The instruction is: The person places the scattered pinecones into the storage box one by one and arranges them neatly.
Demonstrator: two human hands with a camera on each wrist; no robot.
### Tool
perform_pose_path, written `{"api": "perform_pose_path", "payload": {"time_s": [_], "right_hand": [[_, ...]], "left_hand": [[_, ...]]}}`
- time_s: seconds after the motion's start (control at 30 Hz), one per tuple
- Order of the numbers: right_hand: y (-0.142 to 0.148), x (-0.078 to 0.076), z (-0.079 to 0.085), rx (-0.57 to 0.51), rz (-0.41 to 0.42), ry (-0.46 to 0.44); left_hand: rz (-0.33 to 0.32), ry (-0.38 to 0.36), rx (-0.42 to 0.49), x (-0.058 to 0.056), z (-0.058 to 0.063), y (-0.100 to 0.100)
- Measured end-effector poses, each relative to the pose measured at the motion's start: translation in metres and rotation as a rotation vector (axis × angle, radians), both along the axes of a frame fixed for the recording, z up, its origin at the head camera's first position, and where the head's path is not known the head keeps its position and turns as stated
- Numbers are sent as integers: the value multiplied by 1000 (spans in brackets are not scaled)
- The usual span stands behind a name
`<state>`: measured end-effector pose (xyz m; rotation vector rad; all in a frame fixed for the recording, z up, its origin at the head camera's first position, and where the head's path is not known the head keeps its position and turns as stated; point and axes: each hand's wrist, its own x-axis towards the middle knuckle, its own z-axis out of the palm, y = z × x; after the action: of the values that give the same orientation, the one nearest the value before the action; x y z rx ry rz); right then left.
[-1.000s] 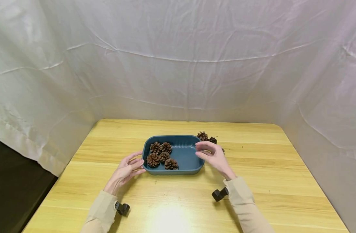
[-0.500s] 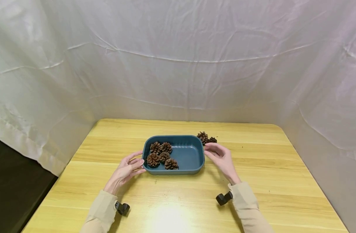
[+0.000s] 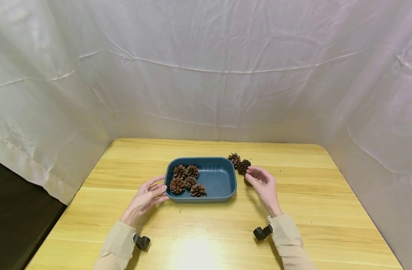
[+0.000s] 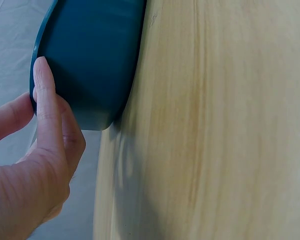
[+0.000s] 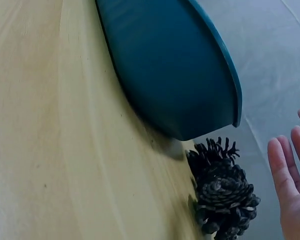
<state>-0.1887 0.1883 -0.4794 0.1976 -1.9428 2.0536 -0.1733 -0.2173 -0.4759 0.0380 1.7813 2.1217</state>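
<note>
A dark blue rectangular box [image 3: 215, 181] with rounded corners stands on the wooden table, several brown pine cones [image 3: 177, 185] inside its left half. At its left end my left hand [image 3: 144, 198] pinches the rim between thumb and fingers; the left wrist view shows the fingers [image 4: 47, 107] at the wall. Just right of the box lie a far pine cone [image 3: 234, 159], a darker middle pine cone [image 3: 243, 166] and a near one [image 3: 247, 180], partly hidden by my right hand [image 3: 264, 187]. That hand hovers over them, holding nothing; in the right wrist view, its fingers [image 5: 285, 170] are apart from the pine cones [image 5: 222, 190].
Pale curtains [image 3: 216, 75] hang behind the table [image 3: 313, 195] and along both sides. A dark surface [image 3: 17, 213] is beyond the table's left edge. Each sleeve carries a small black camera, the left one [image 3: 142, 242] and the right one [image 3: 262, 232].
My right hand has moved from above the box's right end rightward, over the loose pine cones, uncovering the middle one. My left hand and the box have stayed put.
</note>
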Motion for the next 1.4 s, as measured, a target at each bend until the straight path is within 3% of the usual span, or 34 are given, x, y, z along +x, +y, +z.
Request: {"api": "perform_pose_path", "payload": {"time_s": [0.17,0.6,1.4], "right_hand": [[3,-1,-3,-51,-48,-8],[13,-4,-9,-39,-170,-65],[27,-7,-25,4,-211,-170]], "left_hand": [[2,0,5,0,-1,0],[3,3,22,0,0,1],[4,5,14,0,-1,0]]}}
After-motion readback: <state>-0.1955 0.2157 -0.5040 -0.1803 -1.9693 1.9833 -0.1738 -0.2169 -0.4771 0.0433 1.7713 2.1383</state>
